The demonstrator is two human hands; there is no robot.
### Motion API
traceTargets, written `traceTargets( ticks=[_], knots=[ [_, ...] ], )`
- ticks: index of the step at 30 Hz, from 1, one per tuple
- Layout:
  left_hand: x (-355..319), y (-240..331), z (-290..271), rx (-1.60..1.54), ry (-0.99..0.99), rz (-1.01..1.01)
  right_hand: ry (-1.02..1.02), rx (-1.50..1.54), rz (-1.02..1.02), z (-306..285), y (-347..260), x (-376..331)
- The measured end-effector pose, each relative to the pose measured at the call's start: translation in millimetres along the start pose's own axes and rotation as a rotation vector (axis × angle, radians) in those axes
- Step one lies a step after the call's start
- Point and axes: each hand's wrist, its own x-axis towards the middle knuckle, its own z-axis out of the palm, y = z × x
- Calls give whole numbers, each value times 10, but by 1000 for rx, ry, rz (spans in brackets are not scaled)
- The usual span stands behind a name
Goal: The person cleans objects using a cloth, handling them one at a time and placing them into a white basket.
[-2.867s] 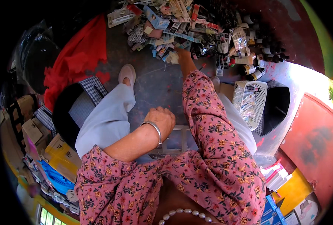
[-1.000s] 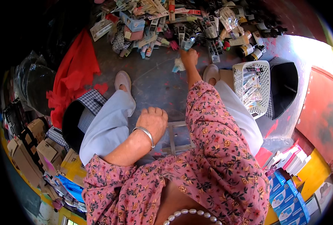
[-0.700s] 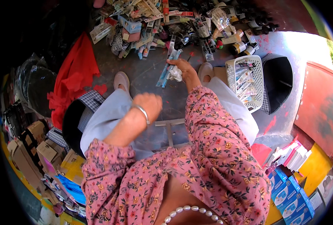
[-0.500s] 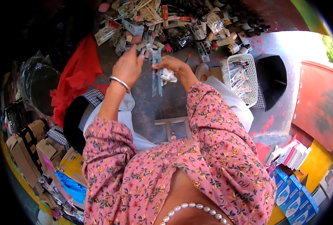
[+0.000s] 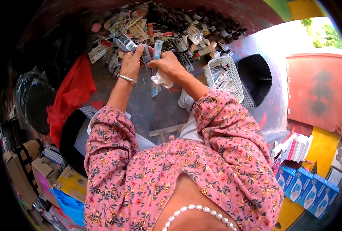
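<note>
In front of me, my right hand [image 5: 168, 66] grips slim light-blue packets [image 5: 157, 48], whose ends stick out above and below the fingers. A crumpled white cloth or tissue [image 5: 162, 79] is bunched under the same hand. My left hand [image 5: 131, 64], with a silver bangle at the wrist, is close beside it. Its thumb and fingers close on a narrow clear-and-grey packet [image 5: 146, 56] between the hands; the fingertips are partly hidden. Just beyond the left fingers a small blue-and-white box [image 5: 125, 42] lies tilted at the pile's edge.
A heap of small packaged goods [image 5: 134, 27] covers the far floor, with dark bottles [image 5: 226, 30] at its right. On the right stand a white basket [image 5: 238, 82] of slim packets and a black bin [image 5: 261, 79]. Red cloth [image 5: 72, 96] and another black bin [image 5: 69, 134] are at left.
My left hand has moved in toward the right hand and now closes on a narrow packet. The right hand still grips the blue packets and white cloth. The whole view has shifted.
</note>
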Motion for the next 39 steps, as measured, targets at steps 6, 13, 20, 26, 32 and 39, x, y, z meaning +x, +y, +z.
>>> traceTargets(
  ticks=[6, 13, 20, 26, 32, 39],
  knots=[
    [14, 169, -218, -221, 242, 47, -4, 57, -17, 79, -74, 129],
    [-35, 122, -415, -179, 218, -111, -75, 439, 217, -303, -305, 106],
    [72, -63, -343, -334, 115, -85, -224, -34, 17, 317, -61, 43],
    [-48, 109, -360, -434, -222, -177, -332, 403, 111, -105, -264, 21],
    [-60, -32, -330, -553, -680, -416, -287, 478, 157, -361, -395, 20],
    [-236, 13, -49, -343, -430, -469, -198, -50, -20, -191, -146, 113]
  ],
)
